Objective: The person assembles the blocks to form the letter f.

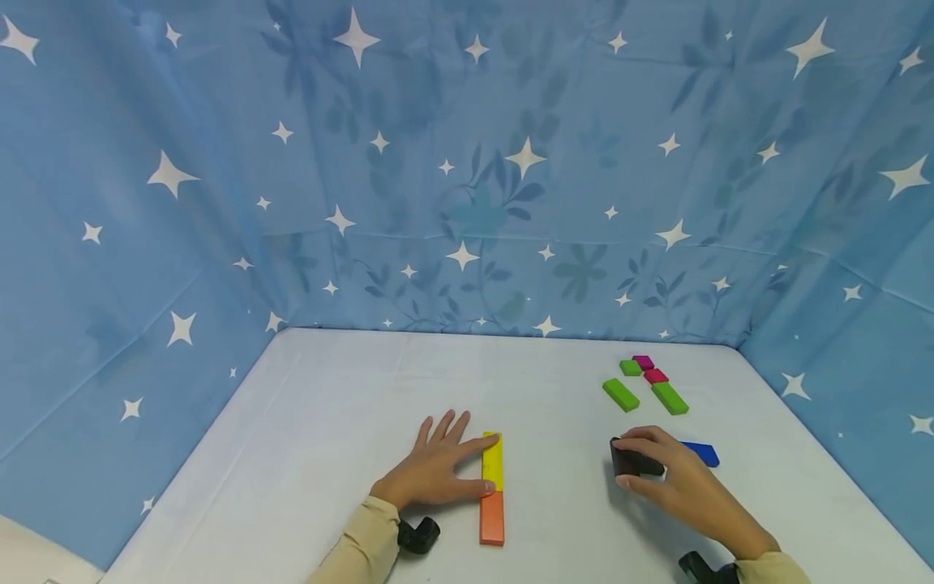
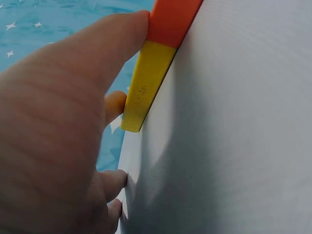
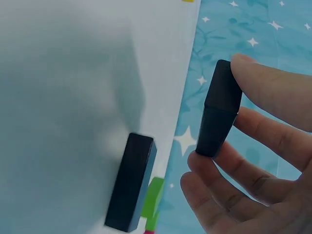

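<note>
In the head view, a yellow block (image 1: 492, 464) and an orange block (image 1: 492, 521) lie end to end on the white table. My left hand (image 1: 436, 472) is spread flat beside them, its thumb touching near their seam and its index finger reaching the yellow block's far end. In the left wrist view, the thumb (image 2: 114, 41) meets the orange block (image 2: 170, 22) by the seam. My right hand (image 1: 674, 483) pinches a black block (image 3: 218, 109) between thumb and fingers, above the table. Partly hidden behind that hand lies a blue block (image 1: 702, 453).
Beyond my right hand lie two longer green blocks (image 1: 621, 395), a small green block (image 1: 631, 368), a red block (image 1: 656, 376) and a purple block (image 1: 643, 362). A dark block (image 3: 129, 183) rests on the table in the right wrist view. Blue starry cloth (image 1: 467, 203) surrounds the table.
</note>
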